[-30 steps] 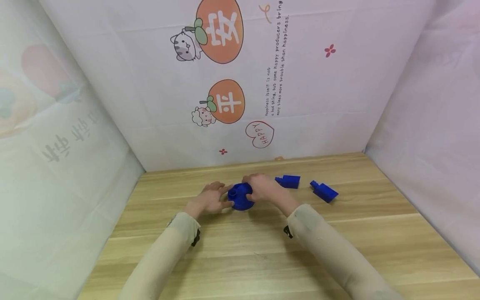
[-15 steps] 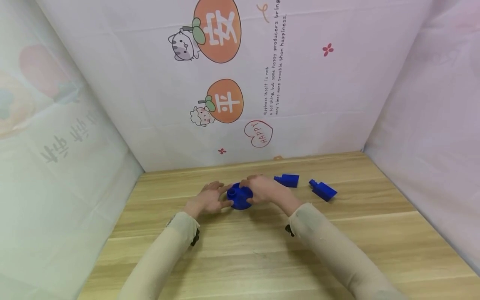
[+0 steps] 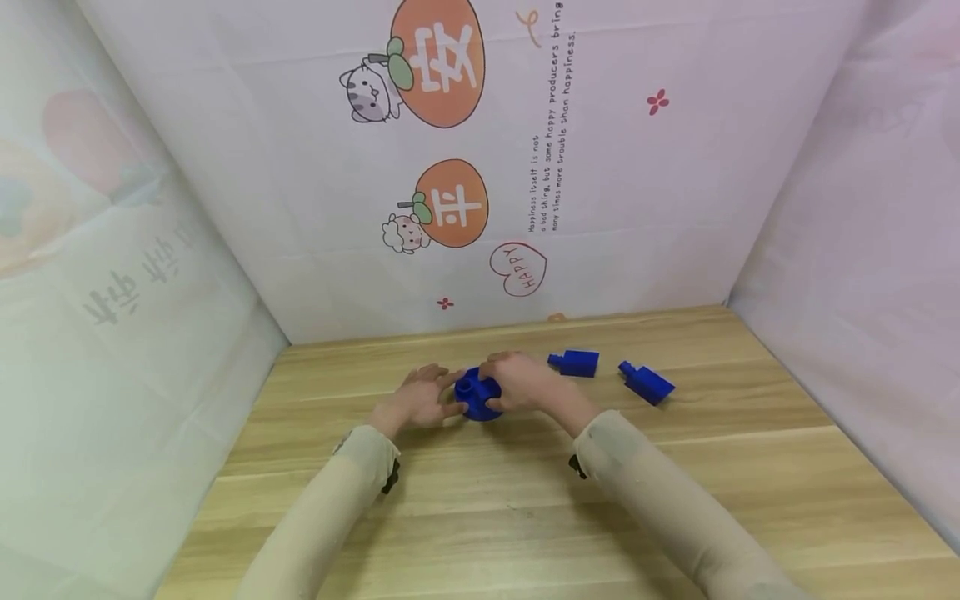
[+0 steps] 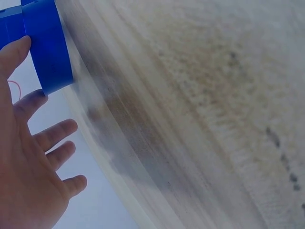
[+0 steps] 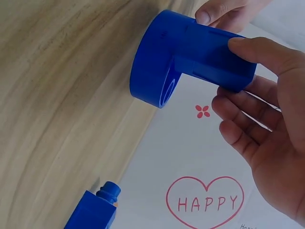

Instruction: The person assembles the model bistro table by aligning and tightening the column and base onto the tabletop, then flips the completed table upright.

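Observation:
A round blue base (image 3: 472, 410) sits on the wooden table, with a short open socket raised on its left part. My left hand (image 3: 417, 402) holds its left side between thumb and index finger, the other fingers spread in the left wrist view. A blue rectangular block (image 5: 212, 57) stands upright on the base in the right wrist view. My right hand (image 3: 527, 383) grips that block near its upper end, thumb on one face and fingers on the opposite side. The joint between block and base is hidden in the head view by the right hand.
Two more blue blocks with narrow ribbed pegs lie right of the base: a nearer block (image 3: 579, 363) and a farther block (image 3: 649, 385). A printed white cloth (image 3: 600, 208) rises along the table's back edge, with plain cloth walls on both sides.
My right hand has shifted slightly left and toward me over the base, its thumb now lower on the block. My left hand stays at the base's left side.

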A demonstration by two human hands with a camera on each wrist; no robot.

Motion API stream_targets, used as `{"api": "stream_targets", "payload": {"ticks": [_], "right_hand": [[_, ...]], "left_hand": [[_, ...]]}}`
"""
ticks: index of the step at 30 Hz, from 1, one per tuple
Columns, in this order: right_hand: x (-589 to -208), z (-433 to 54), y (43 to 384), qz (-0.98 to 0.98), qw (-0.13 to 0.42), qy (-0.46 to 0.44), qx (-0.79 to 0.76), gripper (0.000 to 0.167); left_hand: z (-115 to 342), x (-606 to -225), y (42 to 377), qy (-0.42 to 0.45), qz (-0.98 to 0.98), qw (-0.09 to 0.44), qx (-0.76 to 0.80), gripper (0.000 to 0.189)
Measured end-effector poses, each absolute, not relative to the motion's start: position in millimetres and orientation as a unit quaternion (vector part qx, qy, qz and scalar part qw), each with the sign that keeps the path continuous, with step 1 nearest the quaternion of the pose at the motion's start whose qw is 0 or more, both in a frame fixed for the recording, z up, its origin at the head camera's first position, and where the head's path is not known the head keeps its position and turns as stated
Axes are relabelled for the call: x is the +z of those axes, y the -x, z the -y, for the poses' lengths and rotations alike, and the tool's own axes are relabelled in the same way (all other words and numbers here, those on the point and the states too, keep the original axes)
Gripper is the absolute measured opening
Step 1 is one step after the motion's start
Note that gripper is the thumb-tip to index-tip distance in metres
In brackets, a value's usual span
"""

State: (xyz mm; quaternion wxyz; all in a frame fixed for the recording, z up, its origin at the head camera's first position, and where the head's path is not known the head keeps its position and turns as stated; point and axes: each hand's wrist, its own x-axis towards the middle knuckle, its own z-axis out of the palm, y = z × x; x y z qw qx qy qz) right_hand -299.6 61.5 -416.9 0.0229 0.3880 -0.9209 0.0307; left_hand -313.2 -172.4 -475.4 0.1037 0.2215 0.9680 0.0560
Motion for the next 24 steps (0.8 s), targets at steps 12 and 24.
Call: {"api": "stream_targets", "payload": {"ticks": [12,24], "right_hand": [[-421,-64,301,0.925,0.034,-0.374,0.056,0.045],[-432,-110,305,0.941,-0.017,-0.309,0.134,0.067]], "left_hand": [[171,-474,314,-0.214,-0.969,0.104,0.066,0.076],[156,-474,305,-0.184,-0.974,0.073,0.109,0.077]]}}
